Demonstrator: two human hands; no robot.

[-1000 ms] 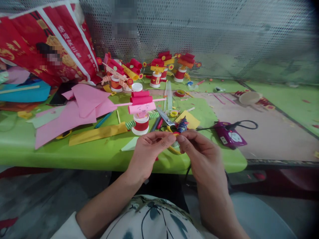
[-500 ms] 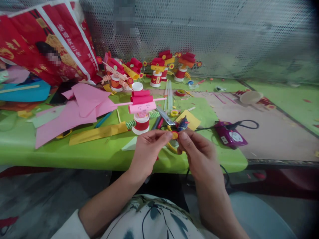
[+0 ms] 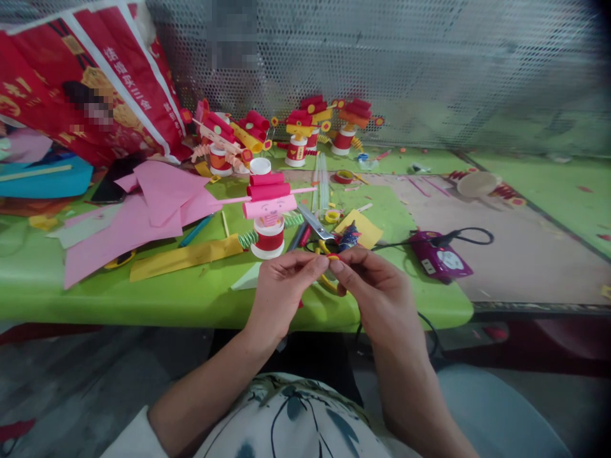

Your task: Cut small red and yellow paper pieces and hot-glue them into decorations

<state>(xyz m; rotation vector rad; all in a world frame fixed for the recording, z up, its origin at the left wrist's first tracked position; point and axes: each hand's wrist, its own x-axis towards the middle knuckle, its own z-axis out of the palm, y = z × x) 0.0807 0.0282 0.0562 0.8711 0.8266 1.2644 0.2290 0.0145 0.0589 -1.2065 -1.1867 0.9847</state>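
Right fingers point(image 3: 342, 272) onto disc point(image 3: 333, 257) (Chinese-lettered bag point(image 3: 119, 70))

From afar I'm watching a disc point(image 3: 333, 257) sitting between left hand point(image 3: 282, 286) and right hand point(image 3: 382, 289), scissors point(image 3: 316, 224) lying behind, a doll point(image 3: 268, 236) standing left, papers point(image 3: 121, 238) spreading farther left, a box point(image 3: 436, 262) lying right

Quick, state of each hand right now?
Left hand: closed, pinching a small red-and-yellow piece.
Right hand: closed, pinching the same piece from the other side.

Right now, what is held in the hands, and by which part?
A small red-and-yellow disc, partly hidden, pinched by its edges in the left hand and right hand.
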